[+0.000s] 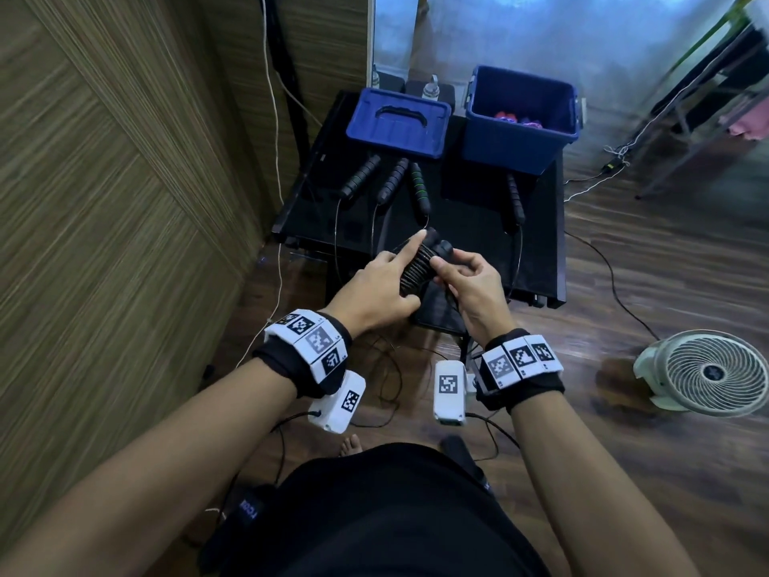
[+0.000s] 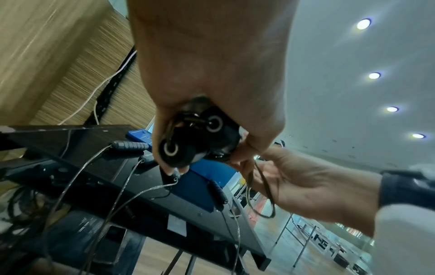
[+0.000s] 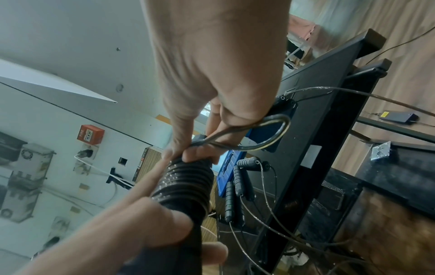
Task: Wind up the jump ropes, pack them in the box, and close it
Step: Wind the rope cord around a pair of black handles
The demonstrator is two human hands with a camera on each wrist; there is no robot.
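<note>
My left hand point(image 1: 374, 285) grips a pair of black jump-rope handles point(image 1: 420, 264) with cord wound tightly round them, its index finger lying straight along the top. In the left wrist view the two handle ends point(image 2: 188, 141) face the camera. My right hand point(image 1: 466, 281) pinches the cord's last loop point(image 3: 266, 134) against the wound bundle point(image 3: 186, 184). Several more black handles point(image 1: 391, 183) lie on the black table point(image 1: 466, 218), their cords hanging over its front edge. The open blue box point(image 1: 520, 118) stands at the back right, coloured things inside. Its blue lid point(image 1: 397, 122) lies at the back left.
A wooden wall panel point(image 1: 104, 181) runs along the left. A white fan point(image 1: 707, 370) stands on the wooden floor at the right. Loose cables point(image 1: 603, 260) trail over the floor, and a metal rack point(image 1: 707, 97) is at the far right.
</note>
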